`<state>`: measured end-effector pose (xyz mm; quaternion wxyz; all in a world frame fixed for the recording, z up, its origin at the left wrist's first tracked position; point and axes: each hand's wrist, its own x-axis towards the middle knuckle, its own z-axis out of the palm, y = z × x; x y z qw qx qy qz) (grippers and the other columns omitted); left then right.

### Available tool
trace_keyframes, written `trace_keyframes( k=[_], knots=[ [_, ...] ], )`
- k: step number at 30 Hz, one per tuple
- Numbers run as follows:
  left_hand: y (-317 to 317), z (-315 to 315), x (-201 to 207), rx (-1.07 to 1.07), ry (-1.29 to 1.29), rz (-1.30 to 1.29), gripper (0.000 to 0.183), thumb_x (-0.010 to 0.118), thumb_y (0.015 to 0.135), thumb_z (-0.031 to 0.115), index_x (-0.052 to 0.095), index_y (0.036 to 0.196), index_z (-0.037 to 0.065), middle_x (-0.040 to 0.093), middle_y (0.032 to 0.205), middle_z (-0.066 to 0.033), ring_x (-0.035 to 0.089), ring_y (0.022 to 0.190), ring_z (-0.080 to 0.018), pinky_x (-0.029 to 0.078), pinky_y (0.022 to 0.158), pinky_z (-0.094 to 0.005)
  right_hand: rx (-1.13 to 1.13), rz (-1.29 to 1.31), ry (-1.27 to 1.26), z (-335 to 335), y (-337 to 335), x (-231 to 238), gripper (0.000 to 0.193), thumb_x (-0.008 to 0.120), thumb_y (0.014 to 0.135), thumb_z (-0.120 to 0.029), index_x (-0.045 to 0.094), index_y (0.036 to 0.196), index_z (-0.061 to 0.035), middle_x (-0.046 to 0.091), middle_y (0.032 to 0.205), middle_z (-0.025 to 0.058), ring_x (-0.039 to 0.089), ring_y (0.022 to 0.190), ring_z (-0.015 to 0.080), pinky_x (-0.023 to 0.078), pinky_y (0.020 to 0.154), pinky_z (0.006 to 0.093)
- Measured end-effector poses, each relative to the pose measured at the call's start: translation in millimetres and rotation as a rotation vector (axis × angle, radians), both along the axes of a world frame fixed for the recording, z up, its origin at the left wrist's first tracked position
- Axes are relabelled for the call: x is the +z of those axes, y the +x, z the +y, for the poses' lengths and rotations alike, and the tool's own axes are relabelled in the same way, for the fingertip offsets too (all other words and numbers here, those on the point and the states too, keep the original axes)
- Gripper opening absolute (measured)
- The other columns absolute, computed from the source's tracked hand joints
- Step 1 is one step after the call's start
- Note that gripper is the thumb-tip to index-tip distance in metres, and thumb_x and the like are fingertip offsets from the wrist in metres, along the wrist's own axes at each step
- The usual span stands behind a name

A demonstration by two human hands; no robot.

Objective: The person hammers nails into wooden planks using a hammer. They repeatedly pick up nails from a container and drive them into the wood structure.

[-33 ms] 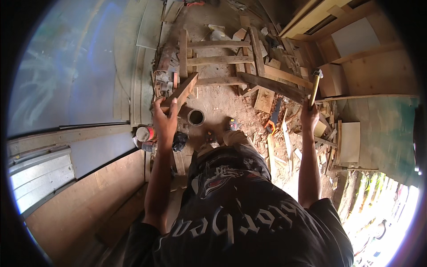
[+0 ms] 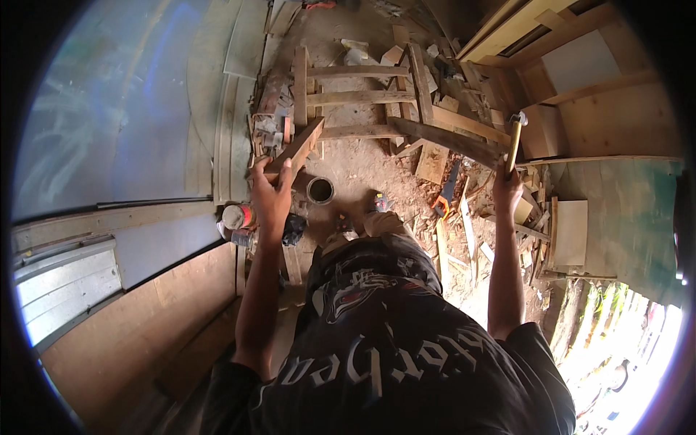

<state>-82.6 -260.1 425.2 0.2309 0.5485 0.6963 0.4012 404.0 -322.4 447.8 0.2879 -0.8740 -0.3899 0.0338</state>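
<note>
At left, over the dirt floor, left hand (image 2: 272,190) is closed around the near end of a short brown wooden block (image 2: 297,148), held up clear of the rough timber ladder-like frame (image 2: 359,98); small round open tin (image 2: 320,190) sits below; at right, right hand (image 2: 506,190) fists the yellow-handled steel hammer (image 2: 513,141), head up; looks like the positioning step; next move calls for seating the block before striking.

Rough bare wood block (image 2: 296,151), wooden-handled hammer (image 2: 514,142) with dull metal head, matt black cloth shirt (image 2: 384,348)
</note>
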Motion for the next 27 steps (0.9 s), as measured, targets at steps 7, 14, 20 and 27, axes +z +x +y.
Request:
trace_keyframes(
  k=[7, 14, 20, 27],
  knots=[
    [-1, -2, -2, -0.002, -0.003, -0.009, 0.045, 0.068, 0.091, 0.034, 0.057, 0.118, 0.000, 0.067, 0.094, -0.0160, 0.064, 0.085, -0.0238, 0.049, 0.079, -0.0358, 0.060, -0.050, -0.042, 3, 16, -3, 0.041, 0.064, 0.089, -0.044, 0.069, 0.096, -0.0040, 0.064, 0.068, 0.0201, 0.065, 0.066, 0.0370, 0.050, 0.061, 0.0442],
    [9, 13, 6, 0.037, -0.019, -0.057, 0.040, 0.070, 0.089, 0.028, 0.059, 0.113, -0.002, 0.068, 0.089, -0.0155, 0.065, 0.079, -0.0208, 0.051, 0.073, -0.0338, 0.064, -0.043, 0.011, 14, 22, -9, 0.044, 0.069, 0.086, -0.047, 0.067, 0.097, -0.0046, 0.060, 0.065, 0.0131, 0.061, 0.058, 0.0282, 0.048, 0.057, 0.0389],
    [13, 3, 10, 0.029, -0.049, -0.168, 0.032, 0.070, 0.089, 0.023, 0.061, 0.108, -0.001, 0.070, 0.093, -0.0168, 0.067, 0.079, -0.0175, 0.052, 0.070, -0.0314, 0.009, 0.005, -0.043, -2, 22, -11, 0.047, 0.067, 0.086, -0.050, 0.066, 0.101, -0.0052, 0.066, 0.081, 0.0199, 0.065, 0.076, 0.0408, 0.050, 0.067, 0.0466],
    [15, 8, 8, 0.046, -0.047, -0.094, 0.029, 0.069, 0.090, 0.021, 0.060, 0.107, -0.002, 0.067, 0.076, -0.0106, 0.063, 0.066, -0.0150, 0.050, 0.063, -0.0308, 0.009, 0.002, 0.002, 18, 16, -2, 0.040, 0.067, 0.089, -0.042, 0.067, 0.105, -0.0045, 0.065, 0.072, 0.0156, 0.062, 0.063, 0.0324, 0.048, 0.062, 0.0425]
  ],
)
